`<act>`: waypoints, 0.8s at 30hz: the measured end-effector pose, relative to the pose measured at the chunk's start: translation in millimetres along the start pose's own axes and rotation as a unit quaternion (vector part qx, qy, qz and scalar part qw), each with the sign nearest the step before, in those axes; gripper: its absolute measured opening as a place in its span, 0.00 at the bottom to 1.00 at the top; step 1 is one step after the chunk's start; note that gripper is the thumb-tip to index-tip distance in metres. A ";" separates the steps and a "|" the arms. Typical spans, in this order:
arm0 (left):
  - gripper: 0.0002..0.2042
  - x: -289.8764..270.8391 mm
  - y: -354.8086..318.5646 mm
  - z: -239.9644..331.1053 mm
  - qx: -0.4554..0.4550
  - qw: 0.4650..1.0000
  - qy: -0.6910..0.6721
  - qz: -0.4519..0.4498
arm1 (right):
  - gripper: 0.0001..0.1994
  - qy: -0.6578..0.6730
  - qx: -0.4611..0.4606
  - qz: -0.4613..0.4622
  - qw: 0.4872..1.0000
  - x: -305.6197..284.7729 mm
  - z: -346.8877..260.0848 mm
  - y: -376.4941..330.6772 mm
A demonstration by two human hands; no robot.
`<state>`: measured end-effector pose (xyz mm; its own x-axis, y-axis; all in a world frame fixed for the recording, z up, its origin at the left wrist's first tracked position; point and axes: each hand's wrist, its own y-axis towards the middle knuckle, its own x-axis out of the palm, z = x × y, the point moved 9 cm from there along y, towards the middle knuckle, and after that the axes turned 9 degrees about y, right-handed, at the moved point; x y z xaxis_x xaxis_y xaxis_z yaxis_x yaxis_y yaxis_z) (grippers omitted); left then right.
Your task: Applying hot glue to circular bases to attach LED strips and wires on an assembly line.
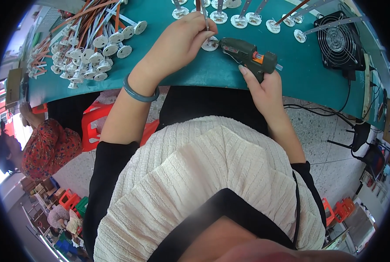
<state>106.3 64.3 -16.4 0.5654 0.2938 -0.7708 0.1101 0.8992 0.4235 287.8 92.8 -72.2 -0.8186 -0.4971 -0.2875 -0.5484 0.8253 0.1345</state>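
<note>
My left hand (184,41) is closed, its fingers pinching a thin grey strip (205,16) near the table's front edge. Right below the fingertips lies a white round disc (210,45), seemingly at the foot of that strip; the fingers partly hide where they meet. In my right hand (265,87) is a dark green hot glue gun (243,51), gripped by its handle. Its nozzle points left and reaches the disc's edge. A clear glue stick (279,67) pokes out of its back end. Whether glue is flowing is too small to tell.
Several strips on white discs (239,21) stand along the far side. A big pile of such pieces (88,54) lies on the green table (173,74) at left. A black fan (340,41) stands at right, cables hanging below. Another person (50,146) sits at far left.
</note>
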 end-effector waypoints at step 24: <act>0.05 -0.1 1.1 -1.7 -0.002 1.000 0.005 0.006 | 0.11 -0.092 -0.058 -0.002 0.994 0.2 -8.0 -10.3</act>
<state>105.0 65.9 -16.7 0.5577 0.3084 -0.7706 0.0997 0.8968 0.4310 291.9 82.0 -66.1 -0.7777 -0.4342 -0.4547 -0.5761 0.7818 0.2387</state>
